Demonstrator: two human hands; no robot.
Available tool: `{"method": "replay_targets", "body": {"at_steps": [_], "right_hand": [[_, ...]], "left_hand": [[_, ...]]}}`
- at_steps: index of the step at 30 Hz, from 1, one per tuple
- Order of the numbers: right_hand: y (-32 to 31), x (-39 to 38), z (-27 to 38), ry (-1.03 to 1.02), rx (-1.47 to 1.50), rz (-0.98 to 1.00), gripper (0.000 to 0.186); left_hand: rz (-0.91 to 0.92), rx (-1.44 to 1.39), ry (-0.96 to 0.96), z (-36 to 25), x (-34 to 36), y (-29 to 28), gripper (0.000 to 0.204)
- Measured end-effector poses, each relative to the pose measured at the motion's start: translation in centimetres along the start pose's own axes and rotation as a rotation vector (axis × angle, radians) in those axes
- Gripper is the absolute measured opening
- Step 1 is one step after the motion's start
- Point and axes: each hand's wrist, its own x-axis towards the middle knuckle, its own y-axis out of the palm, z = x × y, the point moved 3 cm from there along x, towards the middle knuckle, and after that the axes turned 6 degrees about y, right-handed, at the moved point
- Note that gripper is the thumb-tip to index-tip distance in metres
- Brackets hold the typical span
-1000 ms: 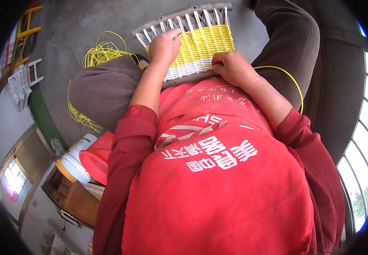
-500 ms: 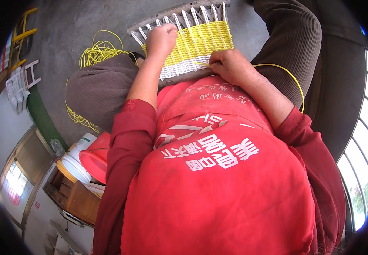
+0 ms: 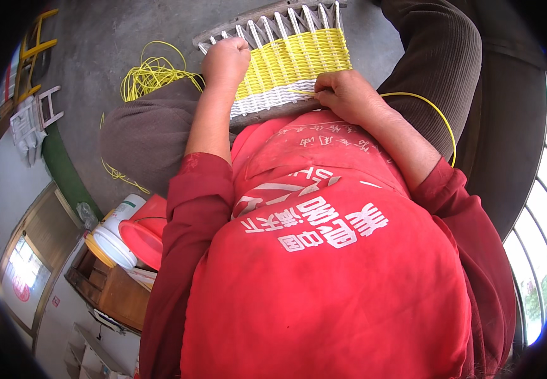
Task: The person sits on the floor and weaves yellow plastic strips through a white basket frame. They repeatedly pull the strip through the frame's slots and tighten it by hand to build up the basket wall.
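Bright red apron, lower centre of frame, white lettering across it, darker red sleeves either side, ribbed brown trousers above.

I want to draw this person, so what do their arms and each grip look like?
Loose, dark red sleeves cover the upper arms and stop partway down the forearms, bunched into folds. A faint patterned patch shows near the left sleeve's end. Past the sleeves, the forearms are bare. The left grip and right grip are bare too.
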Motion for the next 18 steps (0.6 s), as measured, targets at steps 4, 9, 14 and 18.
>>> {"method": "replay_targets", "body": {"at_steps": [4,9,14,18], "right_hand": [[0.0,0.0,-0.2,-0.016,0.007,-0.002,0.015],[0.1,0.1,-0.1,-0.028,0.0,-0.016,0.015],[0.1,0.1,0.0,-0.044,0.018,-0.004,0.015],[0.1,0.1,-0.1,-0.034,0.009,0.002,0.015]], "left_hand": [[0.078,0.139,-0.023,-0.5,-0.1,-0.5,0.013],[0.07,0.143,0.037,0.1,-0.4,-0.4,0.014],[0.137,-0.074,0.034,1.3,0.0,-0.4,0.017],[0.129,0.03,0.029,1.0,0.3,-0.2,0.018]]}}
